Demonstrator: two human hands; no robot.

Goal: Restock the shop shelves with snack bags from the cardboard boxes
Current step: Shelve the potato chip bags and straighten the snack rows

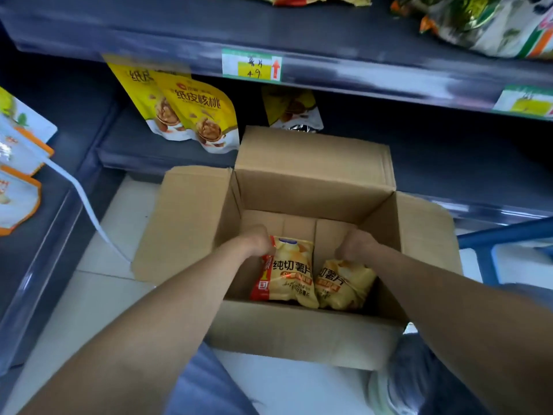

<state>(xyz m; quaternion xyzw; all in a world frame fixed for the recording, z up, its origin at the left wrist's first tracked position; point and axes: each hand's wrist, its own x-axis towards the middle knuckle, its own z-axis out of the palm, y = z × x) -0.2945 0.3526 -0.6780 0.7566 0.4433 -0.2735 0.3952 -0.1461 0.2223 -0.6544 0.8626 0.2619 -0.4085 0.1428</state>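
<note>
Reaching down into the open cardboard box (299,333) on the floor (98,295), the left hand (257,241) is gripping the top of a yellow potato chip bag (287,274) near the box's front wall, while the right hand (356,245) is gripping a second chip bag (344,284) touching it. Beyond the box, yellow walnut pouches (203,115) are standing at the front edge of the lower shelf (134,145).

I see a green-edged white paper price label (252,65) with a yellow patch and red arrow up top, and a second similar label (526,101) far right. Pale floor tiles (98,295) lie below. A thin white strip (86,206) slants down at left; a blue metal bar (505,232) crosses at right.
</note>
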